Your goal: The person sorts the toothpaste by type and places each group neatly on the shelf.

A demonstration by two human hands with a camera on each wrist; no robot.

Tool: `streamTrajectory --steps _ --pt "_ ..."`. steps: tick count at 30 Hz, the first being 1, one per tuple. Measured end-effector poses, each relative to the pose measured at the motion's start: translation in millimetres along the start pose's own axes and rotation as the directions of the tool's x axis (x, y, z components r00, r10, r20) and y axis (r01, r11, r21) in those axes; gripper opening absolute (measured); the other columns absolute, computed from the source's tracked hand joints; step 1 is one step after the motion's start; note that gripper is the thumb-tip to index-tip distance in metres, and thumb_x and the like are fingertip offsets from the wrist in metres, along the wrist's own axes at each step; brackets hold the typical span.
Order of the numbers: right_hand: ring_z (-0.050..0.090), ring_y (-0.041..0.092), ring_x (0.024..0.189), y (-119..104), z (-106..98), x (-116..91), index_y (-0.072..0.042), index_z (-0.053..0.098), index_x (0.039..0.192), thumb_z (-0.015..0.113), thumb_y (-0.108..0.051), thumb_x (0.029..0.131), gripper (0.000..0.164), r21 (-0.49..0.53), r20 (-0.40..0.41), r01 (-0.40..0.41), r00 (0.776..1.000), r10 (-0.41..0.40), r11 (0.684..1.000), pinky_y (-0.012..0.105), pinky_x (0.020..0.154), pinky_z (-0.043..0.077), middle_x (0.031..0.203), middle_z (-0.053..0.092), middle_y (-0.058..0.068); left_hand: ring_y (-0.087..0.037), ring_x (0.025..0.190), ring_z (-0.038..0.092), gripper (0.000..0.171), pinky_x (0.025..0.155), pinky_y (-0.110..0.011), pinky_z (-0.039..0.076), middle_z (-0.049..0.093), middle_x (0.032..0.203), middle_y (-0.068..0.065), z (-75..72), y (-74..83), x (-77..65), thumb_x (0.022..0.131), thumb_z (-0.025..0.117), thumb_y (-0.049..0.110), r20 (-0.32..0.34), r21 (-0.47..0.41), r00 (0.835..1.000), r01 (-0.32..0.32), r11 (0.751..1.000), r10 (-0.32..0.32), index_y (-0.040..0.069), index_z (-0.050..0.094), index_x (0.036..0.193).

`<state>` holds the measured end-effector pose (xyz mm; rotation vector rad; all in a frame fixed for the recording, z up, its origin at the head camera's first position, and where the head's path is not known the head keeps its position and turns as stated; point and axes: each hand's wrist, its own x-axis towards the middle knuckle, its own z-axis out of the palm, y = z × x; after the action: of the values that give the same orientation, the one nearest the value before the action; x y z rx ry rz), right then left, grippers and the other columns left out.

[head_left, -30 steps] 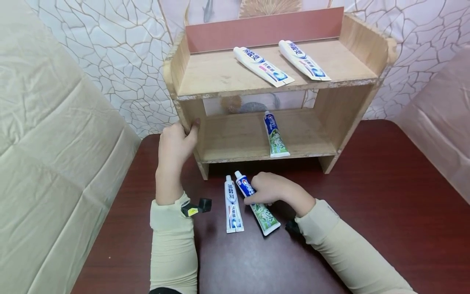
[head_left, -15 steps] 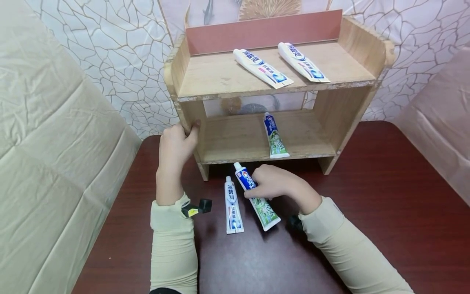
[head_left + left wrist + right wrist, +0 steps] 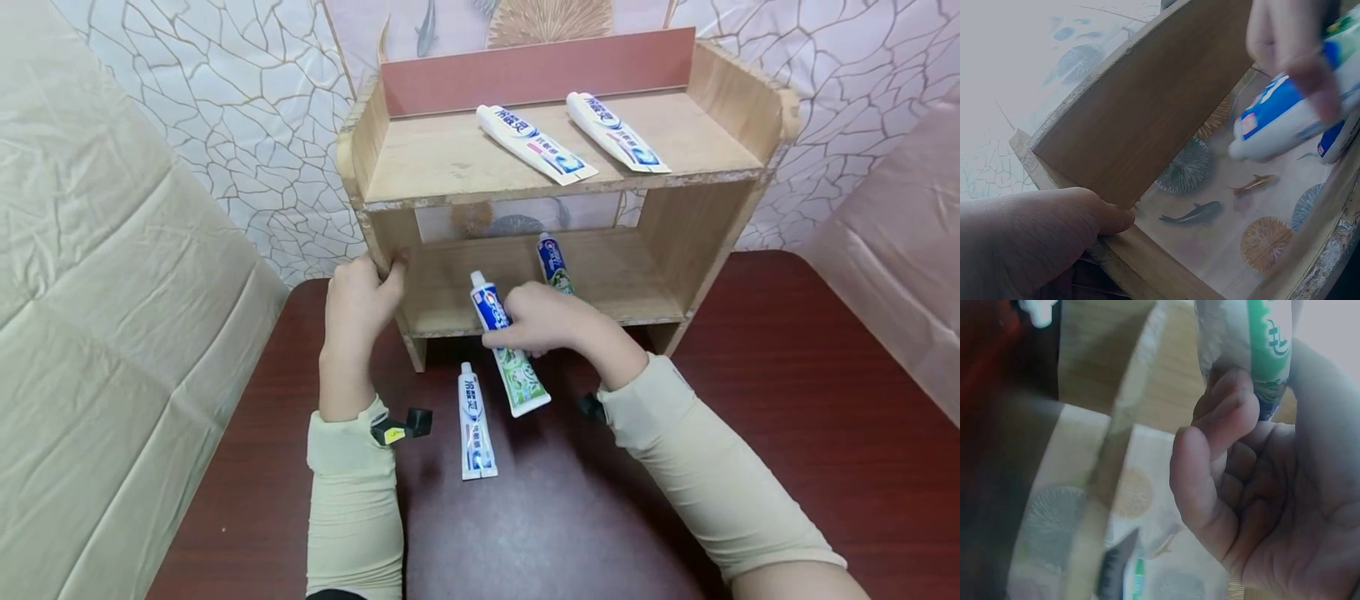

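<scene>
My right hand point(image 3: 543, 318) pinches a blue-and-green toothpaste tube point(image 3: 519, 379) between thumb and fingers, cap end tilted up toward the lower shelf. In the right wrist view the fingers curl against the tube's point(image 3: 1269, 337) side. My left hand point(image 3: 362, 300) grips the left side panel of the wooden shelf unit point(image 3: 450, 179), its thumb on the inner face. A second blue-and-green tube point(image 3: 552, 260) lies on the lower shelf, its bottom end hidden behind my right hand. Below, a white toothpaste tube point(image 3: 476, 425) lies on the table, cap toward the shelf.
Two white toothpaste tubes, a left one point(image 3: 532, 143) and a right one point(image 3: 615, 133), lie slanted on the upper shelf. A reddish board point(image 3: 540, 71) backs that shelf. The dark red table point(image 3: 787, 400) extends around the unit, with patterned cloth behind.
My right hand has lifted the blue-and-green tube off the table and carried it forward and up to the lower shelf's front edge. The left hand keeps its grip on the panel.
</scene>
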<state>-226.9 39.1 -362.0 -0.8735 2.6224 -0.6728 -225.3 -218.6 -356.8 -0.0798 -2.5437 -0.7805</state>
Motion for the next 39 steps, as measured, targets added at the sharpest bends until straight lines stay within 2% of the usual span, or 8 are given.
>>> streamTrajectory --steps 8,17,24,28,30,34,37,39 --pt "0.060 0.019 0.052 2.1 -32.1 36.0 -0.006 0.064 0.088 0.063 -0.041 0.094 0.035 0.022 0.017 -0.098 0.995 0.098 0.995 0.036 0.053 0.053 0.069 0.066 0.008 -0.033 0.061 0.054 0.055 0.055 -0.046 0.044 0.049 0.056 -0.007 0.2 -0.1 0.4 0.101 0.049 0.051 -0.003 0.004 1.000 0.001 1.000 -0.001 0.012 0.047 0.062" --pt "0.066 0.024 0.062 14.2 -43.2 64.9 -0.004 0.061 0.099 0.066 -0.044 0.094 0.041 0.091 -0.007 -0.233 0.972 0.235 0.968 0.039 0.060 0.058 0.079 0.066 0.013 -0.032 0.060 0.054 0.055 0.055 -0.045 0.044 0.050 0.056 -0.007 2.5 0.0 -0.1 0.101 0.050 0.049 0.002 0.003 1.000 0.010 1.000 -0.010 0.013 0.046 0.060" --pt "0.057 0.019 0.053 22.9 -38.8 81.0 -0.005 0.063 0.094 0.068 -0.039 0.093 0.034 0.126 -0.146 -0.262 0.949 0.279 0.957 0.034 0.053 0.052 0.070 0.060 0.006 -0.033 0.060 0.055 0.055 0.055 -0.047 0.045 0.053 0.057 -0.008 1.1 -0.5 -0.4 0.100 0.051 0.050 0.000 0.009 1.000 0.009 1.000 -0.009 0.013 0.046 0.060" --pt "0.054 0.016 0.049 27.8 -33.2 89.4 -0.005 0.061 0.102 0.068 -0.038 0.093 0.035 0.112 -0.188 -0.305 0.928 0.321 0.946 0.031 0.047 0.047 0.071 0.060 0.006 -0.033 0.062 0.057 0.052 0.057 -0.048 0.046 0.055 0.059 -0.008 0.9 -1.5 -0.1 0.100 0.051 0.051 -0.006 0.010 1.000 0.010 1.000 -0.010 0.013 0.048 0.063" --pt "0.056 0.018 0.052 30.0 -30.5 91.2 -0.004 0.060 0.109 0.067 -0.040 0.093 0.040 0.067 -0.201 -0.316 0.925 0.323 0.946 0.032 0.049 0.048 0.077 0.063 0.008 -0.033 0.061 0.056 0.053 0.056 -0.047 0.045 0.054 0.058 -0.008 1.6 -2.0 0.0 0.100 0.050 0.051 -0.005 0.008 1.000 0.008 1.000 -0.008 0.013 0.048 0.063" --pt "0.062 0.025 0.072 31.5 -27.5 88.9 -0.001 0.059 0.123 0.064 -0.043 0.095 0.051 -0.058 -0.240 -0.288 0.933 0.267 0.956 0.038 0.066 0.052 0.094 0.066 0.014 -0.032 0.059 0.054 0.054 0.054 -0.045 0.044 0.050 0.055 -0.006 2.8 -1.7 0.5 0.100 0.050 0.051 -0.005 0.009 1.000 0.001 1.000 -0.001 0.013 0.047 0.062" --pt "0.062 0.028 0.081 28.4 -25.0 82.9 0.000 0.061 0.121 0.063 -0.042 0.096 0.049 -0.109 -0.281 -0.260 0.934 0.221 0.959 0.040 0.074 0.052 0.096 0.065 0.013 -0.032 0.058 0.054 0.055 0.053 -0.045 0.043 0.049 0.054 -0.006 2.5 -1.6 0.7 0.100 0.050 0.051 -0.005 0.006 1.000 0.003 1.000 -0.003 0.013 0.046 0.061" --pt "0.063 0.027 0.076 23.5 -21.6 76.0 -0.002 0.064 0.109 0.062 -0.041 0.097 0.040 -0.125 -0.326 -0.242 0.926 0.191 0.962 0.040 0.069 0.052 0.088 0.065 0.011 -0.032 0.058 0.054 0.055 0.053 -0.046 0.044 0.050 0.054 -0.006 2.0 -1.4 1.1 0.100 0.050 0.051 -0.008 0.005 1.000 0.002 1.000 -0.002 0.013 0.047 0.061"
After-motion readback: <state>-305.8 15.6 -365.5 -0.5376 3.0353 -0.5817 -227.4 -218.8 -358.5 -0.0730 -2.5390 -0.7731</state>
